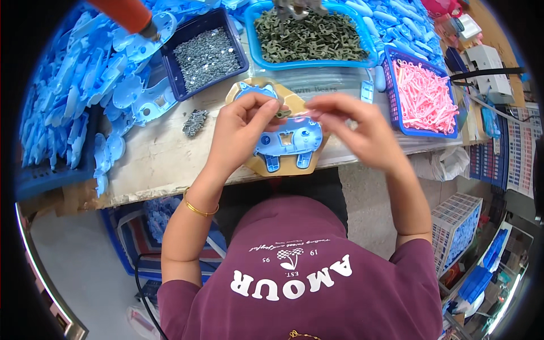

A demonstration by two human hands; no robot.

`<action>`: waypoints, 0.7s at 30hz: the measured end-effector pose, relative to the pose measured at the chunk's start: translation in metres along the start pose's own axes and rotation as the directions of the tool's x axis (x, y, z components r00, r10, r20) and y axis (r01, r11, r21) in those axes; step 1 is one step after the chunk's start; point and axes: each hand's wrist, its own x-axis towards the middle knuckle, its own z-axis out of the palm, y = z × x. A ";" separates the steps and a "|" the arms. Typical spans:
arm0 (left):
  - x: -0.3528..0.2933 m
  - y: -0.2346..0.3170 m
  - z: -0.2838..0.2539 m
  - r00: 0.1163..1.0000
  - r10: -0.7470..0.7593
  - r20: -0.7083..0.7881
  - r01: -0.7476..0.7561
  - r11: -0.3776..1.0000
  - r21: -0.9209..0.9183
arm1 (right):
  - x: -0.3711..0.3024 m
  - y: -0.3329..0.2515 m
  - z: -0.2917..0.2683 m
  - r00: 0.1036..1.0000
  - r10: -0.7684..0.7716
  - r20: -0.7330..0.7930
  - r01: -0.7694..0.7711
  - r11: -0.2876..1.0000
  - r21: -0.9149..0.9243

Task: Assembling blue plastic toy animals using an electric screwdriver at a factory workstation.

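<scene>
A light blue plastic shell [283,140] with round and square openings lies in a tan holder [255,165] at the table's front edge. Above its left part is my left hand [243,127], thumb and forefinger pinched on a small dark green clip [281,114]. My right hand [360,124] hovers over the shell's right side, slightly smeared by motion. Its fingertips are brought together near a small pink bit, and I cannot make out what they hold. Behind my left hand, another blue piece [254,89] shows in the holder's far part, partly covered.
Along the back stand a dark blue tray of screws [245,61], a light blue tub of green clips [371,58] and a blue basket of pink parts [391,107]. Blue shells [73,85] are heaped at left. An orange-red tool [127,17] hangs above; loose screws [195,123] lie left.
</scene>
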 end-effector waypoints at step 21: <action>-0.010 -0.003 -0.006 0.995 -0.080 0.067 0.082 0.996 -0.030 | 0.005 0.014 0.037 0.996 -0.074 -0.045 0.065 0.985 -0.162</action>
